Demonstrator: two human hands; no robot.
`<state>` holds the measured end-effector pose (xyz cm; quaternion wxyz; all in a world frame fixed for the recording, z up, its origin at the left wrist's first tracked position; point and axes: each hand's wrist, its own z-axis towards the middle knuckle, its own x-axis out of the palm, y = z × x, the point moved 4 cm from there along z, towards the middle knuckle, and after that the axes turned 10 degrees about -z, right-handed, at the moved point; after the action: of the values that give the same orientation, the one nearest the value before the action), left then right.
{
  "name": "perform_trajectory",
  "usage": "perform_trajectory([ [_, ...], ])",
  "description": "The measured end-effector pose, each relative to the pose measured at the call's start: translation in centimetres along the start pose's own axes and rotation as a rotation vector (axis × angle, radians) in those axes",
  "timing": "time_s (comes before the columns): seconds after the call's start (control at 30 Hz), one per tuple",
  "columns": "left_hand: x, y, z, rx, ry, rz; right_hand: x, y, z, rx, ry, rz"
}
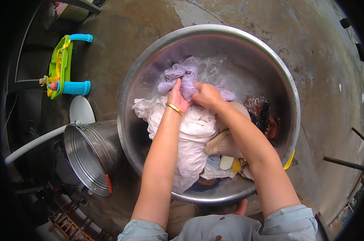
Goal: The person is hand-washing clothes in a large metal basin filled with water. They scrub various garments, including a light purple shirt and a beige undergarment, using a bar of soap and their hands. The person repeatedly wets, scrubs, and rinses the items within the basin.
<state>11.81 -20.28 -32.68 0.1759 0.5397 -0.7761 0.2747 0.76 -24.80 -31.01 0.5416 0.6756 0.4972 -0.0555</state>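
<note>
A wet lavender cloth (182,72) is bunched up inside a large metal basin (210,29), above soapy water (218,67). My left hand (178,97), with a gold bangle at the wrist, has hold of it from the left. From the right, my right hand (207,95) grips the same cloth with curled fingers. Below them a heap of white fabric (192,129) fills the left and middle of the basin. A beige garment (227,143) lies beside it, partly under my right forearm. Darker, rust-coloured cloth (270,126) sits in the water at the right.
Left of the basin, a metal bucket (109,144) lies on its side near a pale hose (34,146). A green and blue toy table (61,69) stands farther off. In the basin's near side are a white oval object (226,162) and a yellow one (236,165).
</note>
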Motion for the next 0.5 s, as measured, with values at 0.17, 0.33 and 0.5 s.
perform_trajectory([
  [0.17, -2.4, -3.9, -2.2, 0.134, 0.270, 0.046, -1.6, 12.6, -6.9, -0.603, 0.131, -0.081],
  [0.33, 2.4, -0.6, -5.7, 0.137, 0.484, -0.129, -5.1, 9.3, 0.1, -0.441, -0.387, -0.276],
  [0.5, 0.4, -5.8, -6.1, 0.128, 0.594, -0.091, -11.0, -0.1, 2.5, -0.267, -0.364, -0.679],
])
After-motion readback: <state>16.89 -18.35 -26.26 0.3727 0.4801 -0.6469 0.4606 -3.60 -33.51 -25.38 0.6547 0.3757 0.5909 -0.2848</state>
